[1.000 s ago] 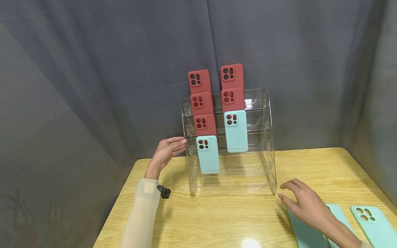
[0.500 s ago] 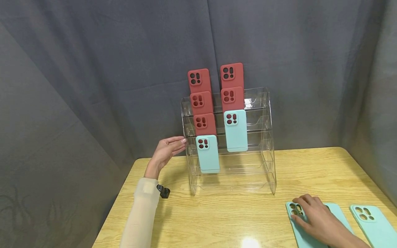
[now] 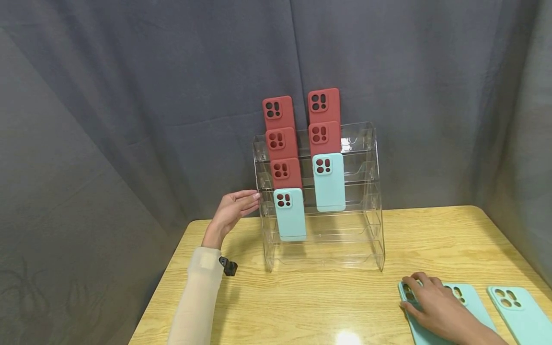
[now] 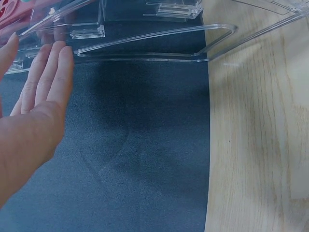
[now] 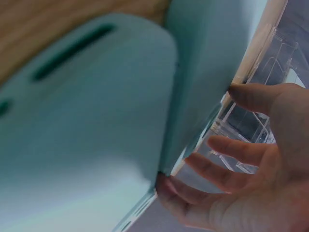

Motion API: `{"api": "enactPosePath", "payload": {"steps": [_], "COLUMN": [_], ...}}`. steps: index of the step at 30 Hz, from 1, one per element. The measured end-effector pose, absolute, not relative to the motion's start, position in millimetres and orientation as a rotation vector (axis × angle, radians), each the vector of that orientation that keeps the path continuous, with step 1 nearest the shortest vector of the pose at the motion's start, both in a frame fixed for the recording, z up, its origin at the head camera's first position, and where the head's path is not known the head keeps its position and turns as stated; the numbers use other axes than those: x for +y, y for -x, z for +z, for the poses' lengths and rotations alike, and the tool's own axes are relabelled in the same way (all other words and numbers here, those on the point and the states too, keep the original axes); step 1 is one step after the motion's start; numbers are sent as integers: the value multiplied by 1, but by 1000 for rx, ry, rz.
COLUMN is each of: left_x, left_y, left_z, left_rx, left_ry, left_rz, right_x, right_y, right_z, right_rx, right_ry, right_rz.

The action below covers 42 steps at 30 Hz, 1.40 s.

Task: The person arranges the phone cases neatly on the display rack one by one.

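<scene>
On the wooden table stands a clear acrylic display rack point(image 3: 380, 235). My left hand point(image 3: 231, 211) rests its straight fingertips against the rack's left side. Red phone cases point(image 3: 324, 111) lean in two columns on the upper tiers, each column with a mint phone case point(image 3: 330, 189) in front at its lower end. At the lower right, my right hand point(image 3: 437, 309) grips a mint phone case point(image 5: 207, 58) lying on the table, thumb at one long edge and fingers at the other. The hand covers much of that case in the head view.
Right beside the gripped case lies another mint phone case point(image 3: 474, 302), and a further mint phone case point(image 3: 523, 311) lies at the far right. A grey curtain point(image 3: 172, 96) hangs behind and along the sides of the table point(image 3: 302, 306).
My right hand has come down and back from beside the rack's lower right corner onto the leftmost loose mint phone case and taken hold of it. My left hand stays at the rack.
</scene>
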<state>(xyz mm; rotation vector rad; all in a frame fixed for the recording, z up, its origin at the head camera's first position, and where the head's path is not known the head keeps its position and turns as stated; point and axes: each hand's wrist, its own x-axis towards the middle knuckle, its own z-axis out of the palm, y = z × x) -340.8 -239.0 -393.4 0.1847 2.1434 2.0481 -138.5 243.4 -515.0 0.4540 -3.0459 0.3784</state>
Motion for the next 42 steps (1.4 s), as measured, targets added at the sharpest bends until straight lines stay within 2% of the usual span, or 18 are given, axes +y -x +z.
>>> {"api": "enactPosePath", "payload": {"steps": [13,42], "left_x": [-239,-238], "left_y": [339,339], "left_z": [-394,-394], "left_rx": [2119,2119], "left_ry": [-163,-150], "left_rz": [2077,2082], "right_x": [233,206], "right_y": [142,152], "right_z": [-511,-494], "right_rx": [-3070,-3150], "right_ry": [-533,-338], "right_rz": [350,556]}}
